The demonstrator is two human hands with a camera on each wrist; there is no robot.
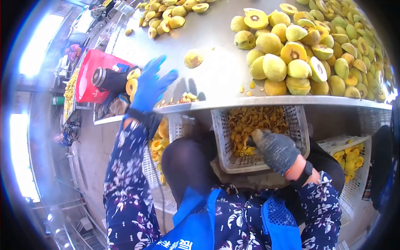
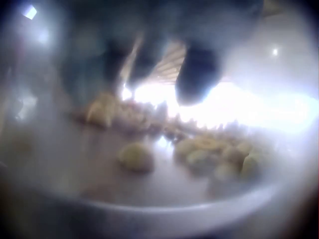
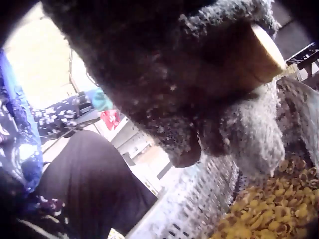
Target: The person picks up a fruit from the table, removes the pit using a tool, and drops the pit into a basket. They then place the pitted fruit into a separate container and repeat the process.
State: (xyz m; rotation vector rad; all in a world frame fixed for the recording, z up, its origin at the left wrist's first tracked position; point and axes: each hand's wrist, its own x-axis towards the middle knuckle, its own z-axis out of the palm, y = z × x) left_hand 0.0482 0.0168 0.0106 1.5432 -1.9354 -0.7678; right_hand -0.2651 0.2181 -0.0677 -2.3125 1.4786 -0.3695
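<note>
My left hand (image 1: 151, 85), in a blue glove, is over the table's near edge with its fingers spread and nothing in them. Just beyond it, a single yellow peach-like fruit half (image 1: 193, 58) lies on the metal table (image 1: 216, 79). My right hand (image 1: 277, 152), in a grey knit glove, is over a grey plastic crate (image 1: 225, 160) of yellow-brown pit scraps (image 1: 254, 123). Its fingers curl round a thick, tan, wooden-looking handle (image 3: 266, 52); the tool's working end is mostly hidden, with a dark tip (image 1: 251, 142) beside the glove.
A large heap of halved yellow-green fruit (image 1: 298, 68) covers the table's right side; a smaller pile (image 1: 166, 16) sits at the far left. Small scraps (image 1: 187, 98) lie along the edge. A red bag (image 1: 89, 71) and black flask (image 1: 109, 79) are at left. Another crate (image 1: 354, 177) stands at right.
</note>
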